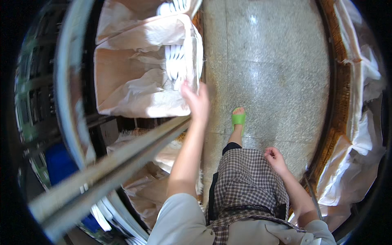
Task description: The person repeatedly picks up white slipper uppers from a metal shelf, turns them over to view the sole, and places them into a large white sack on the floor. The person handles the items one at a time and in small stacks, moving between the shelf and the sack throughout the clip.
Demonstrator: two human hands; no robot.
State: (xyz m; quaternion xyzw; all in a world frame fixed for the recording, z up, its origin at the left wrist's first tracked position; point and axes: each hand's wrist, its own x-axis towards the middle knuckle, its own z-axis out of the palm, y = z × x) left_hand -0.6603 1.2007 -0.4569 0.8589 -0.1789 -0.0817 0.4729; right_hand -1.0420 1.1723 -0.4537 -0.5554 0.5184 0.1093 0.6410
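Note:
My left hand (197, 101) reaches forward and is closed on the near right corner of a cloth-lined bin (143, 107), its thumb over the inside of the rim. Pale, creased fabric lines this bin. Inside, against its right wall, lies a row of white pieces with dark stripes (174, 61); their exact kind is not clear. My right hand (276, 159) hangs low beside the checked apron (249, 175), fingers curled in, with nothing visible in it.
More lined bins (139, 12) stand ahead on the left. A metal rail (110, 163) slants below my left forearm. Lined baskets (347, 159) edge the right side of the speckled floor (277, 81). My foot wears a green slipper (238, 119).

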